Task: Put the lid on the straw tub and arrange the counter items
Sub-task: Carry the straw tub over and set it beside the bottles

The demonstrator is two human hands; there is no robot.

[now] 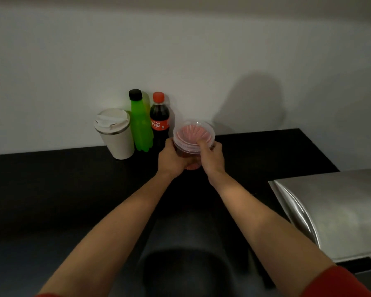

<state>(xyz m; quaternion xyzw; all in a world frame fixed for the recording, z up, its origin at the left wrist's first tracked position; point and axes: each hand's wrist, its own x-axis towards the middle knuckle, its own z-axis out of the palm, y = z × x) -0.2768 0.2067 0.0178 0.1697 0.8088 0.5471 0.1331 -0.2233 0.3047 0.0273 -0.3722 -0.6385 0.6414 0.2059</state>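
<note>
A clear plastic straw tub full of pink straws stands on the black counter near the wall. A clear round lid lies on its top, tilted slightly. My left hand wraps the tub's left side. My right hand holds the right side, with its thumb pressing down on the lid's near edge. To the left stand a cola bottle, a green bottle and a white travel cup, in a row against the wall.
A shiny metal appliance top sits at the right, below counter level. The white wall runs right behind the items. The counter ends at the right near the appliance.
</note>
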